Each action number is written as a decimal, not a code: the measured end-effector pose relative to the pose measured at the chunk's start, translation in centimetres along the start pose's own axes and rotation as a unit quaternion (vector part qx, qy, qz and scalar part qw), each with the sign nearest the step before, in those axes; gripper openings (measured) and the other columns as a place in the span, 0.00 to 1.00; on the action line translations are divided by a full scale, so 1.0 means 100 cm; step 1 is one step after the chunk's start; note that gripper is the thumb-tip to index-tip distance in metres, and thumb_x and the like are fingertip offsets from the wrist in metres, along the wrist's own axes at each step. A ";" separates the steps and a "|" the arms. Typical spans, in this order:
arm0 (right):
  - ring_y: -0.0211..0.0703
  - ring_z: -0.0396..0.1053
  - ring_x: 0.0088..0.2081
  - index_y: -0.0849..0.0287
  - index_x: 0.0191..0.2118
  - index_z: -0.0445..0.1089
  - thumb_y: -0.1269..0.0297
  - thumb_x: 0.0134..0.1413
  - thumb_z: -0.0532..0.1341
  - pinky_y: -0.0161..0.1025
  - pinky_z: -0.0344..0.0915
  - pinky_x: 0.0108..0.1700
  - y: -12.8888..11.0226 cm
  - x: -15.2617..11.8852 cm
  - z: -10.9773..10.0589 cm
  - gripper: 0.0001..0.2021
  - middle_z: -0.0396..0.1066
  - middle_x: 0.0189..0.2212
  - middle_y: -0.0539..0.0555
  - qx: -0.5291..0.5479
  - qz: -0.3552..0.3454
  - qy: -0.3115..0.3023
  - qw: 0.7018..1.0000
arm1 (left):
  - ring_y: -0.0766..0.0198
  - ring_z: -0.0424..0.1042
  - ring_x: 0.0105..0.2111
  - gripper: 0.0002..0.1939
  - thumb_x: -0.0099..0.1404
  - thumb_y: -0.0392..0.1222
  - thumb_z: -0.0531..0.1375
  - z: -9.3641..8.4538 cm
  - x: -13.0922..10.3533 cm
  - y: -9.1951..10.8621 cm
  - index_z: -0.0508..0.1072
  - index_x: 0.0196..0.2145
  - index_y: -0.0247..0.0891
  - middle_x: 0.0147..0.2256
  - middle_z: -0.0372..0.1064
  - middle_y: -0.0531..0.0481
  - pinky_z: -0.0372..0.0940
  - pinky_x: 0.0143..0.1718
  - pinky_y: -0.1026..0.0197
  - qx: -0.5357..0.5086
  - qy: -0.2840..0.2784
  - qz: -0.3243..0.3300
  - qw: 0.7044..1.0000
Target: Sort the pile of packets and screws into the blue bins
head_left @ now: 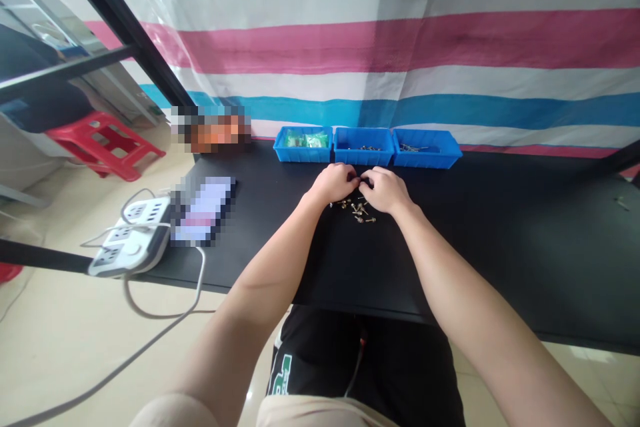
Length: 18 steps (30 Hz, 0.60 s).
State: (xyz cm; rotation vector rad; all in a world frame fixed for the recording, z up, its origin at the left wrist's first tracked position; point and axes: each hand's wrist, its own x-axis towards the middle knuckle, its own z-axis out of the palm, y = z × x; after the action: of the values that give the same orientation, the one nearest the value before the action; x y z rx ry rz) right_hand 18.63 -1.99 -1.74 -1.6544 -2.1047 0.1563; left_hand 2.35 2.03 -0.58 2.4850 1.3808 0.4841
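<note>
1. The striped sheet (400, 47) hangs along the whole far side, closing off room behind the bins.
2. The black surface (500, 247) is widest and barest to the right of the arms; its near edge runs just in front of the person's lap. Between the arms, a bare patch reaches from the loose parts to that edge.
3. Three blue bins stand in a row near the far edge, side by side. The left bin (303, 155) holds green and clear packets (316, 140); the middle bin (363, 158) has small metal pieces scattered on its floor; the right bin (425, 160) has a few slender metal pieces, with much of its floor showing.
4. The white power strip (133, 247) takes up the left end, at the edge, with cables trailing over. A pixelated phone-like object (205, 207) lies beside it.
5. The left hand (337, 181) and right hand (386, 188) meet in front of the middle bin, fingers curled and narrow; what they hold, if anything, cannot be told.
6. The loose metal parts (358, 208) lie in a small scatter just below the hands.
</note>
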 end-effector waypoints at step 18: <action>0.42 0.66 0.32 0.57 0.34 0.73 0.63 0.60 0.58 0.38 0.52 0.31 0.007 0.000 0.006 0.08 0.71 0.33 0.54 0.014 -0.039 -0.026 0.999 | 0.54 0.76 0.38 0.12 0.64 0.43 0.59 -0.001 0.000 -0.001 0.80 0.37 0.36 0.37 0.78 0.43 0.69 0.43 0.56 -0.001 0.002 0.005 1.000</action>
State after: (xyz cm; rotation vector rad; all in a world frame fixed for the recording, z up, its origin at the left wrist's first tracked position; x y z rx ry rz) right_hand 19.00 -1.70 -2.50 -1.5657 -2.1911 0.2057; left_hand 2.20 2.11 -0.54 2.4911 1.3702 0.4927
